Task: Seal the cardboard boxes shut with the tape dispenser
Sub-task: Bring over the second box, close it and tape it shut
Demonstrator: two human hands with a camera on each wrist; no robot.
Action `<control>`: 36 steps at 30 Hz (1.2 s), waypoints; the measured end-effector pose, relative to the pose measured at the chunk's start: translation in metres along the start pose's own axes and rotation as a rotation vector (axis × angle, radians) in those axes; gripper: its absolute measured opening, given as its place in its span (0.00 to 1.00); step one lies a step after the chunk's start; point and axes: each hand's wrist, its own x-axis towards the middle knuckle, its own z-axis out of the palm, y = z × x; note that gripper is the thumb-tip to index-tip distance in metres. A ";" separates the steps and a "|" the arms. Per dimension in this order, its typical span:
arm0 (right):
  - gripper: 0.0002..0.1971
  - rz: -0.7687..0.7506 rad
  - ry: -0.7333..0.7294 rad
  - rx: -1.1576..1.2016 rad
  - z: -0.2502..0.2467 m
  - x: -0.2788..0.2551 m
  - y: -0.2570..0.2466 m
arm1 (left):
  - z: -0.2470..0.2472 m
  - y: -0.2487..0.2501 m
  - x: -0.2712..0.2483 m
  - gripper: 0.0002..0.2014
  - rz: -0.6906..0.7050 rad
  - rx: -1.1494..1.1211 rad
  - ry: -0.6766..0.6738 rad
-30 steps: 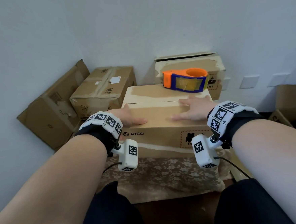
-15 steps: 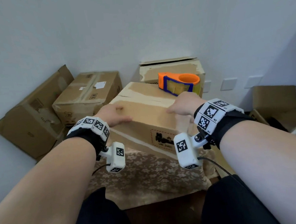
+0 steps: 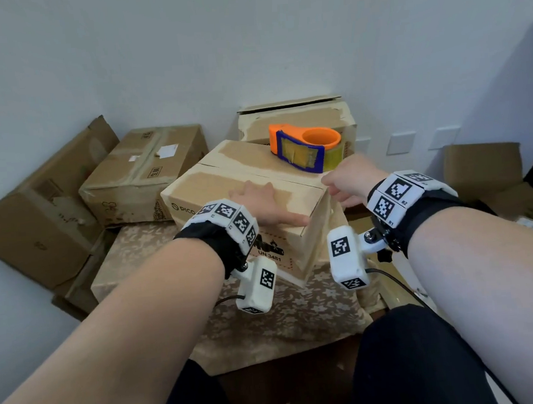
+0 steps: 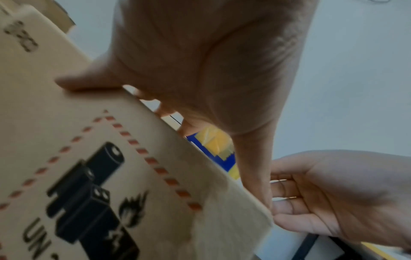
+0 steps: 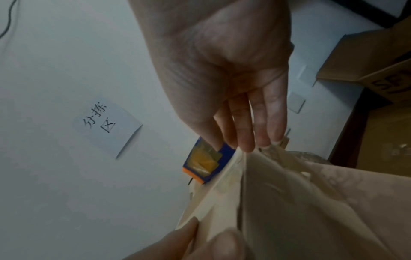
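Observation:
A cardboard box [image 3: 226, 185] marked PICO stands on the cloth-covered table [image 3: 267, 321], one corner pointing at me. An orange and blue tape dispenser [image 3: 305, 148] lies on its far top flap. My left hand [image 3: 259, 202] lies flat on the near flap, thumb along the top edge by the corner. My right hand [image 3: 349, 180] is at the box's right end, its straight fingers [image 5: 249, 137] touching the end's upper edge just below the dispenser [image 5: 204, 163]. In the left wrist view the battery label on the box [image 4: 89, 158] fills the lower left.
A taped box [image 3: 143, 172] sits to the left, and a large one [image 3: 39, 224] leans on the wall beyond it. Another box [image 3: 297, 117] stands behind the dispenser. An open box [image 3: 483, 167] lies at the right. A paper note [image 5: 104, 123] hangs on the wall.
The box has turned on the table, bringing its near right corner toward me. My right hand has left the top for the right end. My left hand has slid toward that corner.

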 end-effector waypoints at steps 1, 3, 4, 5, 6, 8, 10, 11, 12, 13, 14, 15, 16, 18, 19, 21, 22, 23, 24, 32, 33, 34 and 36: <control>0.06 0.012 0.017 -0.008 -0.003 0.002 0.004 | 0.002 0.005 0.001 0.61 -0.014 0.008 0.005; 0.08 0.013 0.058 -0.053 -0.006 0.008 0.012 | 0.004 0.010 0.000 0.63 -0.044 0.012 0.014; 0.08 0.003 0.086 -0.088 -0.008 0.010 0.014 | 0.005 0.011 0.000 0.63 -0.054 0.011 0.016; 0.08 -0.021 0.126 -0.118 -0.010 0.009 0.014 | 0.005 0.012 0.001 0.63 -0.058 0.009 0.013; 0.07 -0.053 0.172 -0.131 -0.011 0.007 0.014 | 0.006 0.013 0.000 0.64 -0.060 0.006 0.008; 0.11 -0.132 0.257 -0.099 -0.013 0.005 0.016 | 0.007 0.015 -0.003 0.64 -0.057 0.001 -0.009; 0.24 -0.244 0.307 -0.078 -0.013 0.003 0.013 | 0.008 0.015 -0.007 0.62 -0.046 0.010 -0.004; 0.28 -0.294 0.307 -0.083 -0.012 0.003 0.011 | 0.007 0.014 -0.010 0.61 -0.032 0.027 0.000; 0.32 -0.325 0.294 -0.113 -0.010 0.004 0.007 | 0.007 0.012 -0.012 0.58 -0.015 0.045 0.000; 0.34 -0.343 0.271 -0.154 -0.008 0.005 0.004 | 0.007 0.010 -0.015 0.55 0.001 0.062 -0.002; 0.35 -0.339 0.240 -0.197 -0.007 0.004 0.001 | 0.007 0.008 -0.018 0.52 0.012 0.079 -0.004; 0.35 -0.323 0.212 -0.248 -0.006 0.003 -0.001 | 0.007 0.006 -0.022 0.50 0.022 0.093 -0.008; 0.33 -0.303 0.188 -0.305 -0.005 0.002 -0.003 | 0.006 0.004 -0.026 0.49 0.037 0.102 -0.012; 0.28 -0.296 0.163 -0.398 -0.004 -0.001 -0.004 | 0.007 -0.001 -0.031 0.49 0.072 0.111 -0.022; 0.27 -0.307 0.162 -0.426 -0.004 -0.003 -0.005 | 0.007 -0.003 -0.032 0.49 0.091 0.116 -0.029; 0.26 -0.330 0.154 -0.475 -0.002 -0.006 -0.007 | 0.009 -0.005 -0.034 0.49 0.121 0.128 -0.048; 0.27 -0.333 0.150 -0.491 -0.002 -0.007 -0.008 | 0.009 -0.006 -0.035 0.50 0.132 0.133 -0.057; 0.28 -0.334 0.151 -0.497 -0.002 -0.009 -0.008 | 0.010 -0.005 -0.037 0.50 0.139 0.133 -0.067; 0.30 -0.333 0.154 -0.499 -0.002 -0.010 -0.009 | 0.010 -0.005 -0.039 0.50 0.146 0.130 -0.073; 0.33 -0.227 0.162 -0.445 0.002 -0.016 -0.005 | 0.007 -0.032 -0.056 0.49 0.153 0.180 -0.104; 0.34 -0.221 0.154 -0.445 0.003 -0.018 -0.004 | 0.005 -0.037 -0.060 0.48 0.153 0.198 -0.115; 0.36 -0.217 0.131 -0.450 0.004 -0.022 -0.004 | 0.003 -0.042 -0.065 0.47 0.145 0.214 -0.130; 0.37 -0.232 0.074 -0.476 0.008 -0.030 -0.006 | 0.001 -0.051 -0.073 0.47 0.126 0.233 -0.151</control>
